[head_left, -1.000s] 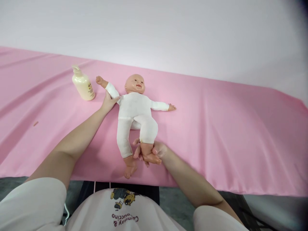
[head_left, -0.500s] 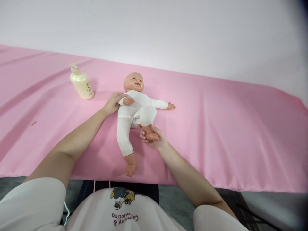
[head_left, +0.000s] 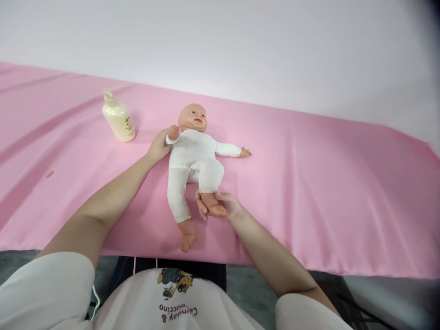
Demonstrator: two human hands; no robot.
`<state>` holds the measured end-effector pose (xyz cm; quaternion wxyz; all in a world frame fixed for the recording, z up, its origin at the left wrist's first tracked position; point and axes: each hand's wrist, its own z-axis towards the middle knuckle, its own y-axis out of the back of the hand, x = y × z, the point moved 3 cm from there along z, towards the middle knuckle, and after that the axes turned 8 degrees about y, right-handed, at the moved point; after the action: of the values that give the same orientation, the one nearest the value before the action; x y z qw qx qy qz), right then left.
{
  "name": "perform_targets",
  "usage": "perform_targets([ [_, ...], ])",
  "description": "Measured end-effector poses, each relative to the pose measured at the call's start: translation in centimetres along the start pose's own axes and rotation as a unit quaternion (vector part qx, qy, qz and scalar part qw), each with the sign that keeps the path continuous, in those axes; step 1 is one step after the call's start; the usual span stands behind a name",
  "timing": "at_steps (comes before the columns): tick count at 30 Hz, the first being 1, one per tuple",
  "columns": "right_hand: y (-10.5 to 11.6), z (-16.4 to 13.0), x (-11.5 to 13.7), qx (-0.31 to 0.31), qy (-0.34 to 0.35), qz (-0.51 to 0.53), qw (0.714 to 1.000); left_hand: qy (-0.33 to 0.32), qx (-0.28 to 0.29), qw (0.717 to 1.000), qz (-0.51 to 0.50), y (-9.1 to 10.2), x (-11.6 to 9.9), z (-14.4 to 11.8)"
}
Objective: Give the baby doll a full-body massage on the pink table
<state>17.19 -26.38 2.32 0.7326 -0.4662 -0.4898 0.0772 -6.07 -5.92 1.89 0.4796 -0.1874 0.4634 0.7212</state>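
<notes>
A baby doll (head_left: 192, 149) with a white cloth body lies on its back, head away from me. My left hand (head_left: 160, 145) is at the doll's arm on the left, its fingers mostly hidden behind that arm, which is bent up with the small fist (head_left: 173, 133) raised. Around the ankle of the leg on the right, my right hand (head_left: 229, 204) is closed, thumb on one side and fingertips showing on the other; the bare foot (head_left: 217, 210) points to the right. The doll's other leg (head_left: 178, 195) lies stretched toward me.
Pink cloth (head_left: 326, 192) covers the table, its front edge close to my body. A cream pump bottle (head_left: 118, 120) stands left of the doll. A small brownish strip (head_left: 50, 174) lies on the cloth farther left. A pale wall (head_left: 240, 50) rises behind.
My right hand has drawn the held leg toward me, so its knee is less bent. The doll's arm at my left hand has swung up from its chest toward the shoulder.
</notes>
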Motion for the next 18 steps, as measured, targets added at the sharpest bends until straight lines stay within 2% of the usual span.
perform_targets([
  [4, -0.5, -0.6, -0.9, 0.063, -0.07, 0.045, 0.995, 0.112, -0.06, 0.992, -0.017, 0.3, 2.2, 0.2],
  [8, -0.7, -1.0, -1.3, 0.143, -0.086, 0.108, 0.98, 0.168, -0.082, 0.981, -0.051, 0.7, 3.9, 0.4],
  [18, -1.7, -1.3, -0.6, 0.299, -0.027, 0.148, 0.942, 0.148, -0.068, 0.985, -0.061, 0.4, 3.5, 0.4],
])
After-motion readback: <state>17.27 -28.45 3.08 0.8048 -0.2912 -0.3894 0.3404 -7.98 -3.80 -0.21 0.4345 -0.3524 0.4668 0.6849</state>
